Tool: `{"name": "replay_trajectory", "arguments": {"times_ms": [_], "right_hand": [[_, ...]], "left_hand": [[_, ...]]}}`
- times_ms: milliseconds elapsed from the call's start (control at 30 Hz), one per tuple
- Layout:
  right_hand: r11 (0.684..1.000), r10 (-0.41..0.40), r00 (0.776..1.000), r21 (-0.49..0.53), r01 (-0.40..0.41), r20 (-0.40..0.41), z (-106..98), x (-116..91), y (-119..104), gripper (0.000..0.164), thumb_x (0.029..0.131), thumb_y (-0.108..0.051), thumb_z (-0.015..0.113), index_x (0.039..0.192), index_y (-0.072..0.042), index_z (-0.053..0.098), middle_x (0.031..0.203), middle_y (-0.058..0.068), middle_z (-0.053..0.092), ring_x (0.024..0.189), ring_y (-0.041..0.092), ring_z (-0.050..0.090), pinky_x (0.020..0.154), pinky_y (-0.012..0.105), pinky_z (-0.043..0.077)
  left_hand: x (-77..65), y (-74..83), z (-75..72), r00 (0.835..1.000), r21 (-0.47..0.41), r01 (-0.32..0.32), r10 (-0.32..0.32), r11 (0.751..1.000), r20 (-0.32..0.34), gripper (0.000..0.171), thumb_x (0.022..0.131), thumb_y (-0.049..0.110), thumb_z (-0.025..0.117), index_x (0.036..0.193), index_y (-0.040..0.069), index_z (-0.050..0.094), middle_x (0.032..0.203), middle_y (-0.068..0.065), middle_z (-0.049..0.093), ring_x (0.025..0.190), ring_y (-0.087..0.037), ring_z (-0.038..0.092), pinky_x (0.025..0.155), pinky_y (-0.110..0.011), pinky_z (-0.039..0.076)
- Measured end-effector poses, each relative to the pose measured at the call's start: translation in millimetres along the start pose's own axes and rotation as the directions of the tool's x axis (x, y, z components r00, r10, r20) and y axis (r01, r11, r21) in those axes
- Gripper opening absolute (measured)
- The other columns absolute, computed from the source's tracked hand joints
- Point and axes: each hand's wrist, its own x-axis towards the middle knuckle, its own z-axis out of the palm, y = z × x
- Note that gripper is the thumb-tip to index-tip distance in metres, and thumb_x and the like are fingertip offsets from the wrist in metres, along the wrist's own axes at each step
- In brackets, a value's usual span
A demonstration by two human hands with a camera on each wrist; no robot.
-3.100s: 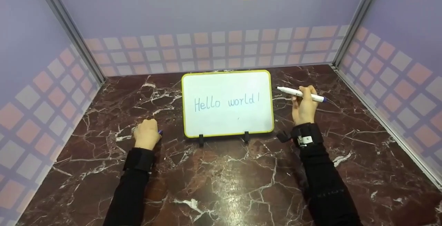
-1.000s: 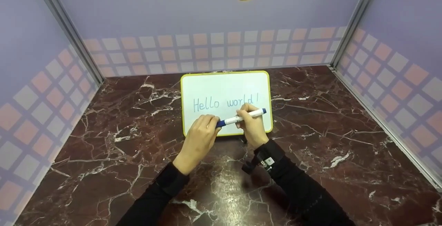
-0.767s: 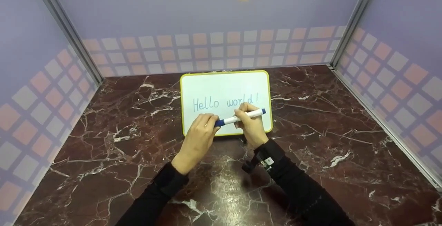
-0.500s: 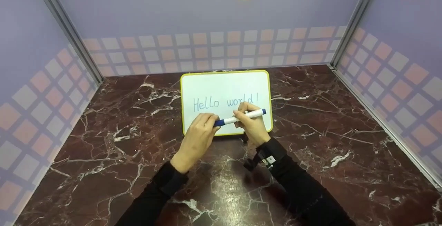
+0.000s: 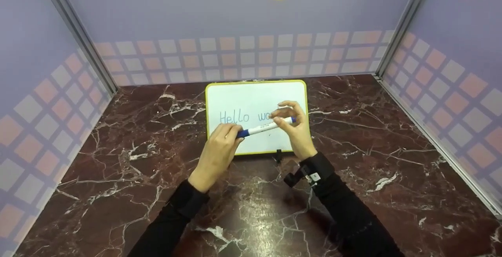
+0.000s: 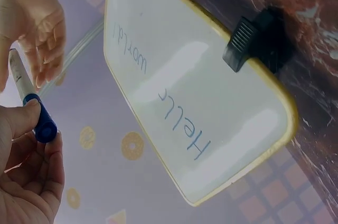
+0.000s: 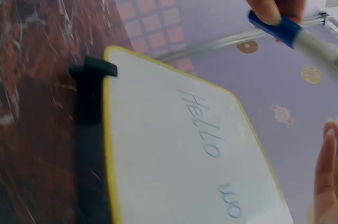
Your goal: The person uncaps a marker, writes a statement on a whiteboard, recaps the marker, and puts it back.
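Observation:
My left hand (image 5: 217, 147) pinches a white marker (image 5: 261, 127) by its blue cap, which is on the pen. The left wrist view shows the thumb on the cap and the marker (image 6: 22, 78) slanting up from it. My right hand (image 5: 300, 133) is beside the marker's far end, its fingers spread and loosely bent, gripping nothing; whether the thumb still touches the barrel I cannot tell. Behind both hands stands a yellow-framed whiteboard (image 5: 251, 96) with "Hello world!" in blue. In the head view my right hand covers part of "world!".
Black stand clips (image 6: 243, 44) hold the whiteboard's lower edge upright on a dark red marbled table (image 5: 137, 194). Purple panels (image 5: 219, 10) with checks and doughnut prints enclose the back and both sides. A black wrist camera (image 5: 291, 179) juts from my right wrist.
Earlier my right hand held the uncapped marker at the right and my left hand was apart at the left. The hands met, the marker was capped, and my right fingers have now loosened off it.

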Motion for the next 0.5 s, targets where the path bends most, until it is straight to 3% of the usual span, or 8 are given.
{"name": "replay_trajectory", "arguments": {"times_ms": [100, 200, 267, 367, 433, 500], "right_hand": [[0.989, -0.081, 0.997, -0.127, 0.081, 0.000, -7, 4, -8, 0.037, 0.083, 0.007, 0.071, 0.117, 0.005, 0.055, 0.103, 0.005, 0.070, 0.102, 0.018, 0.065, 0.089, 0.031, 0.053], [0.931, -0.188, 0.980, -0.307, 0.197, 0.058, -11, 5, -15, 0.041, 0.079, 0.009, 0.076, 0.116, 0.006, 0.059, 0.109, 0.010, 0.068, 0.107, 0.018, 0.063, 0.096, 0.034, 0.050], [0.843, -0.264, 0.956, -0.451, 0.294, 0.130, -12, 5, -20, 0.042, 0.076, 0.004, 0.082, 0.114, 0.004, 0.064, 0.111, 0.012, 0.068, 0.109, 0.019, 0.062, 0.098, 0.033, 0.049], [0.640, -0.363, 0.890, -0.621, 0.453, 0.274, -9, 3, -24, 0.044, 0.072, -0.006, 0.087, 0.112, -0.002, 0.070, 0.111, 0.013, 0.069, 0.110, 0.023, 0.061, 0.103, 0.036, 0.047], [0.502, -0.406, 0.837, -0.675, 0.540, 0.368, -4, 1, -26, 0.045, 0.070, -0.011, 0.089, 0.111, -0.006, 0.072, 0.111, 0.011, 0.071, 0.111, 0.027, 0.060, 0.104, 0.039, 0.046], [0.402, -0.425, 0.790, -0.690, 0.602, 0.442, 2, -1, -26, 0.044, 0.070, -0.013, 0.090, 0.111, -0.008, 0.073, 0.111, 0.010, 0.072, 0.110, 0.029, 0.060, 0.103, 0.042, 0.047]], "left_hand": [[0.2, -2.2, 0.3, 1.000, 0.028, 0.001, -0.001, 1.000, -0.004, 0.021, 0.088, 0.010, 0.072, 0.103, -0.003, 0.067, 0.102, -0.013, 0.067, 0.094, -0.026, 0.063, 0.087, -0.034, 0.057], [0.6, -3.5, 0.2, 1.000, 0.060, -0.005, 0.005, 0.998, -0.006, 0.022, 0.088, 0.012, 0.072, 0.104, -0.002, 0.067, 0.103, -0.014, 0.067, 0.095, -0.026, 0.063, 0.088, -0.034, 0.057], [0.8, -4.1, 0.0, 1.000, 0.083, -0.009, 0.011, 0.997, -0.014, 0.023, 0.087, 0.012, 0.073, 0.104, -0.003, 0.067, 0.103, -0.014, 0.067, 0.095, -0.027, 0.063, 0.088, -0.034, 0.057], [0.5, -5.1, 0.5, 0.999, 0.121, -0.018, 0.022, 0.992, -0.030, 0.025, 0.085, 0.013, 0.074, 0.104, -0.003, 0.067, 0.102, -0.014, 0.067, 0.095, -0.027, 0.064, 0.088, -0.035, 0.057], [0.1, -5.9, 1.2, 0.999, 0.148, -0.023, 0.029, 0.989, -0.039, 0.026, 0.084, 0.013, 0.075, 0.103, -0.003, 0.068, 0.101, -0.014, 0.067, 0.094, -0.027, 0.064, 0.087, -0.035, 0.057], [-0.5, -6.6, 2.1, 0.998, 0.171, -0.028, 0.036, 0.985, -0.044, 0.026, 0.084, 0.013, 0.075, 0.103, -0.003, 0.068, 0.101, -0.014, 0.067, 0.093, -0.026, 0.064, 0.087, -0.034, 0.057]]}}
